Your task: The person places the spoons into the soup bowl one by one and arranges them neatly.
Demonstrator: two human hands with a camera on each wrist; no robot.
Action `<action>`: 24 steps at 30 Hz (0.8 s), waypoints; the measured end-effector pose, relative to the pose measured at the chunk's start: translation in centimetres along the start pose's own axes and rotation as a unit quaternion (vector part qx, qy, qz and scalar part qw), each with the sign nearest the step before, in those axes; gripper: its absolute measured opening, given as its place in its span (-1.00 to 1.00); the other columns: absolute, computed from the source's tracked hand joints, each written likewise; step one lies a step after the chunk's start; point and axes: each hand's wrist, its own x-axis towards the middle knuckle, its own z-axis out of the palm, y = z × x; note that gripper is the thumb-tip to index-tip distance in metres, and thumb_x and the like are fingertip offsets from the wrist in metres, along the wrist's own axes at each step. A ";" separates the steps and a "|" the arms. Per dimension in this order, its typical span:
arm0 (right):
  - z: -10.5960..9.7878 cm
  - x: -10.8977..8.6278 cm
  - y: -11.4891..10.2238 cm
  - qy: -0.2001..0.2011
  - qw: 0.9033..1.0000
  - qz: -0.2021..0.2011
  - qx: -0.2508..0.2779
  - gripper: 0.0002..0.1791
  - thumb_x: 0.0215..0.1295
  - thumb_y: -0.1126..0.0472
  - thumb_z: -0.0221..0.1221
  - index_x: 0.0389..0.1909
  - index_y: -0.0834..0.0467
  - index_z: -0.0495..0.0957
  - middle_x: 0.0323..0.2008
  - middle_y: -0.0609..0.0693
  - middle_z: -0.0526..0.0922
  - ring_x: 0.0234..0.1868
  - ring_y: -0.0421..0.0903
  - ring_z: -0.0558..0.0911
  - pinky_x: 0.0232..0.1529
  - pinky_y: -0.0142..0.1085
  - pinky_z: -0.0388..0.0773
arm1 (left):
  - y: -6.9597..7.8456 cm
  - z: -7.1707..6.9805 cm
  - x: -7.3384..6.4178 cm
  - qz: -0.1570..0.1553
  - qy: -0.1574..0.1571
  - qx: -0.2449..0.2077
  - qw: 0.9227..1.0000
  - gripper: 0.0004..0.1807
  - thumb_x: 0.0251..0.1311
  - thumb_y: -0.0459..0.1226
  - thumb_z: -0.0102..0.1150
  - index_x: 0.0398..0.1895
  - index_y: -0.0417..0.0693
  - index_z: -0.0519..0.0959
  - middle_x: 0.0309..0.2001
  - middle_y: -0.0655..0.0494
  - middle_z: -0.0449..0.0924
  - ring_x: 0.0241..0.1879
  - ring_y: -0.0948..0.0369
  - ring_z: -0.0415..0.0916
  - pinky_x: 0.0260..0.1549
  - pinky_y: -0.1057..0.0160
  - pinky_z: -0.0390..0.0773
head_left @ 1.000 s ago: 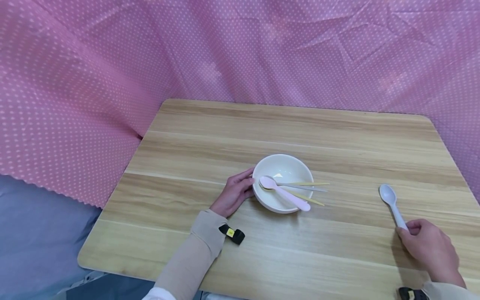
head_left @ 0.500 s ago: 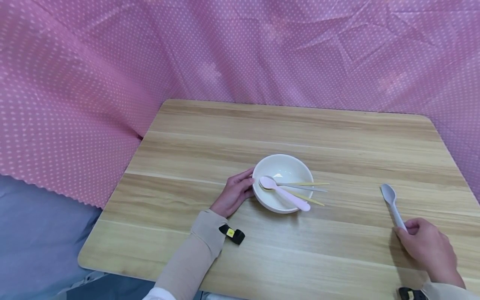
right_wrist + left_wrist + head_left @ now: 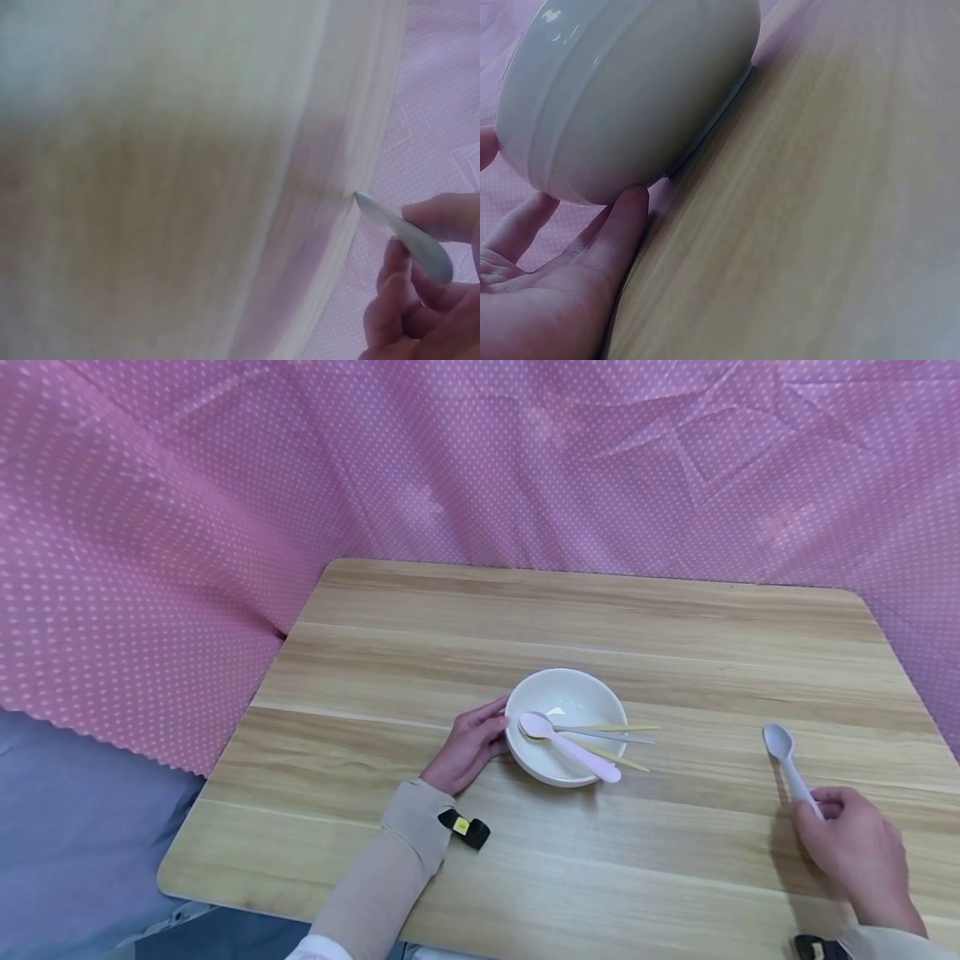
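In the head view a white bowl [image 3: 558,689] stands mid-table. Across it lies a pale pink spoon [image 3: 577,755], its handle passing over the near right rim. Thin yellow handles [image 3: 636,767] and a slim grey handle [image 3: 637,740] poke out to the right. My left hand [image 3: 467,747] touches the bowl's left side, thumb by the rim; in the left wrist view its fingers press the outer wall. At the right, my right hand [image 3: 855,852] grips a pale grey spoon [image 3: 778,742] by its handle, scoop end pointing away from me. The right wrist view shows thumb and fingers around this spoon.
The wooden table [image 3: 420,610] has rounded corners and its near edge runs below my left forearm. A pink dotted cloth [image 3: 525,468] hangs behind and to the left. Bluish fabric [image 3: 82,827] lies beyond the table's left edge.
The right hand and the grey spoon have shifted slightly, with the scoop a little farther away and to the right. My left hand and the bowl have stayed put.
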 end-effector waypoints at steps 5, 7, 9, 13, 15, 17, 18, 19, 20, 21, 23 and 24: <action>-0.1 -0.2 -0.3 0.043 0.999 0.008 0.028 -0.56 0.24 0.05 0.04 -0.05 0.32 0.49 -0.27 0.28 0.62 -0.39 0.03 0.48 -0.45 -0.24 0.20 | 0.0 0.0 0.0 0.002 -0.002 0.001 1.000 -0.44 0.28 -0.31 0.02 0.37 -0.09 0.25 0.38 -0.05 0.23 0.17 0.11 0.41 0.05 0.19 0.52; -0.1 -0.3 -0.4 0.060 0.997 0.016 0.036 -0.57 0.24 0.06 0.04 -0.04 0.32 0.49 -0.28 0.28 0.62 -0.42 -0.01 0.46 -0.44 -0.25 0.19 | 0.0 0.0 0.0 0.001 0.000 0.000 1.000 -0.44 0.28 -0.32 0.02 0.37 -0.08 0.26 0.37 -0.04 0.24 0.17 0.11 0.41 0.05 0.20 0.52; -0.1 -0.3 -0.6 0.076 0.996 0.021 0.043 -0.57 0.23 0.07 0.03 -0.04 0.32 0.50 -0.29 0.27 0.62 -0.45 -0.06 0.43 -0.44 -0.26 0.17 | 0.1 0.1 -0.1 0.001 0.001 0.000 1.000 -0.44 0.28 -0.32 0.01 0.37 -0.08 0.26 0.37 -0.03 0.25 0.17 0.11 0.41 0.05 0.20 0.51; -0.2 -0.3 -0.9 0.098 0.993 0.034 0.056 -0.58 0.22 0.08 0.03 -0.06 0.31 0.52 -0.30 0.27 0.62 -0.44 -0.04 0.43 -0.43 -0.26 0.17 | 0.1 0.1 -0.1 -0.002 0.003 0.000 1.000 -0.45 0.28 -0.32 0.01 0.36 -0.07 0.27 0.36 -0.02 0.26 0.17 0.11 0.41 0.06 0.19 0.51; -0.2 -0.3 -1.0 0.099 0.992 0.041 0.061 -0.58 0.22 0.08 0.02 -0.05 0.32 0.52 -0.28 0.30 0.61 -0.37 0.05 0.45 -0.41 -0.23 0.17 | 0.2 0.1 -0.1 -0.003 0.003 0.002 1.000 -0.45 0.28 -0.32 0.01 0.37 -0.07 0.26 0.37 -0.02 0.25 0.18 0.10 0.40 0.06 0.18 0.51; -0.3 -0.2 -1.2 0.095 0.992 0.050 0.064 -0.56 0.23 0.08 0.00 -0.03 0.33 0.50 -0.24 0.34 0.60 -0.30 0.13 0.44 -0.38 -0.20 0.18 | 0.2 0.2 -0.1 -0.005 0.004 0.003 1.000 -0.44 0.28 -0.32 0.01 0.37 -0.06 0.26 0.37 -0.02 0.25 0.18 0.10 0.40 0.07 0.18 0.51; -0.3 -0.2 -1.2 0.093 0.992 0.055 0.065 -0.55 0.24 0.07 -0.01 -0.02 0.33 0.50 -0.21 0.35 0.59 -0.26 0.15 0.44 -0.37 -0.18 0.18 | 0.2 0.2 -0.1 -0.004 0.004 0.004 1.000 -0.44 0.28 -0.32 0.01 0.37 -0.06 0.26 0.37 -0.03 0.24 0.18 0.10 0.39 0.07 0.17 0.51; -0.3 -0.2 -1.3 0.091 0.992 0.060 0.065 -0.55 0.25 0.07 -0.01 -0.01 0.34 0.49 -0.19 0.36 0.58 -0.24 0.16 0.44 -0.36 -0.18 0.19 | 0.2 0.2 -0.1 -0.005 0.005 0.004 1.000 -0.44 0.28 -0.32 0.01 0.37 -0.06 0.26 0.37 -0.02 0.24 0.19 0.10 0.39 0.07 0.17 0.51; -0.4 -0.1 -1.4 0.090 0.992 0.064 0.066 -0.54 0.25 0.07 -0.02 -0.01 0.34 0.49 -0.17 0.37 0.57 -0.23 0.17 0.44 -0.36 -0.17 0.19 | 0.2 0.2 -0.1 -0.005 0.004 0.004 1.000 -0.44 0.28 -0.32 0.01 0.37 -0.07 0.26 0.38 -0.03 0.24 0.19 0.09 0.38 0.07 0.17 0.51; -0.4 -0.1 -1.5 0.090 0.991 0.069 0.068 -0.54 0.25 0.06 -0.02 0.00 0.33 0.49 -0.14 0.37 0.57 -0.21 0.16 0.44 -0.36 -0.18 0.20 | 0.2 0.2 -0.1 -0.006 0.006 0.004 1.000 -0.45 0.28 -0.32 0.01 0.37 -0.06 0.26 0.37 -0.02 0.25 0.19 0.09 0.39 0.07 0.17 0.51; -0.4 0.0 -1.7 0.090 0.990 0.076 0.070 -0.54 0.25 0.05 -0.02 0.01 0.32 0.50 -0.11 0.36 0.56 -0.19 0.15 0.45 -0.36 -0.21 0.20 | 0.2 0.2 0.0 -0.007 0.006 0.003 1.000 -0.45 0.28 -0.32 0.01 0.36 -0.06 0.27 0.37 -0.01 0.26 0.20 0.09 0.38 0.07 0.17 0.50; -0.3 0.0 -1.8 0.093 0.990 0.079 0.073 -0.54 0.25 0.05 -0.01 0.00 0.31 0.51 -0.10 0.35 0.57 -0.20 0.13 0.45 -0.37 -0.23 0.21 | 0.2 0.2 0.0 -0.007 0.006 0.003 1.000 -0.45 0.28 -0.32 0.00 0.36 -0.06 0.27 0.37 -0.01 0.26 0.20 0.08 0.38 0.07 0.17 0.50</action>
